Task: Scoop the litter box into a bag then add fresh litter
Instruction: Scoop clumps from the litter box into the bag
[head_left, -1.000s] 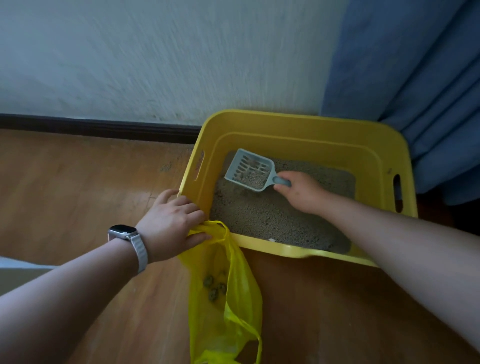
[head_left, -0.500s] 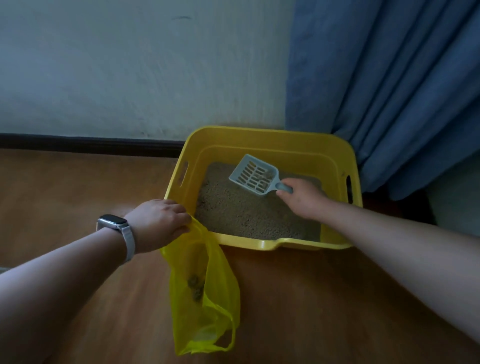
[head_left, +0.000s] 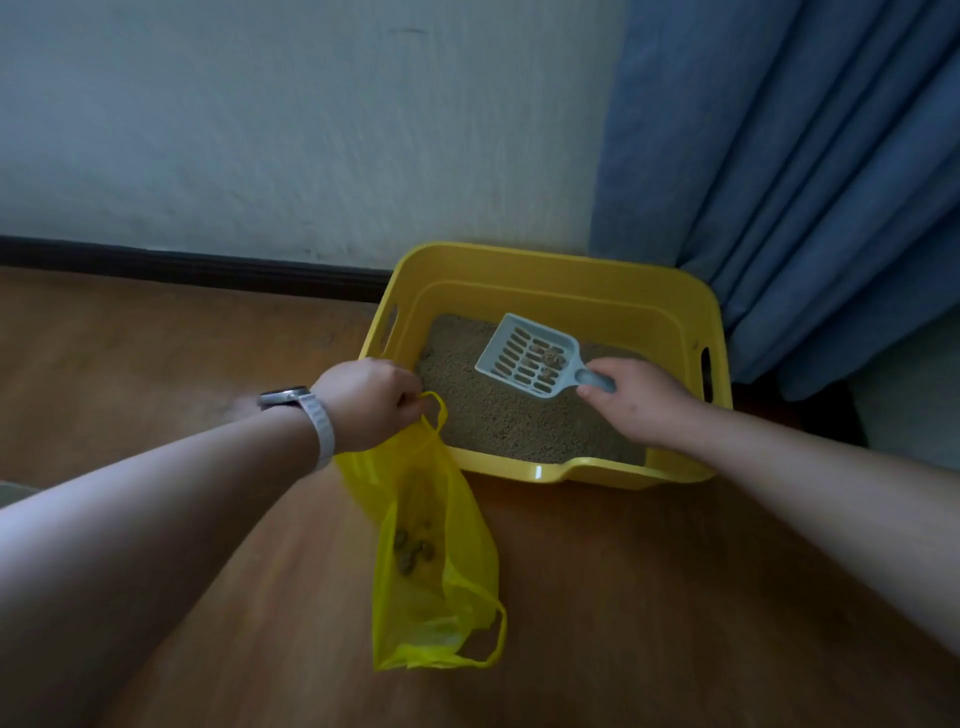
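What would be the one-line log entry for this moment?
left hand: holds yellow bag | right hand: holds litter scoop, clumps inside, over litter box

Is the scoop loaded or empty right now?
Loaded. A few brownish clumps sit on the slotted blade of the scoop, which the right hand holds above the litter in the litter box.
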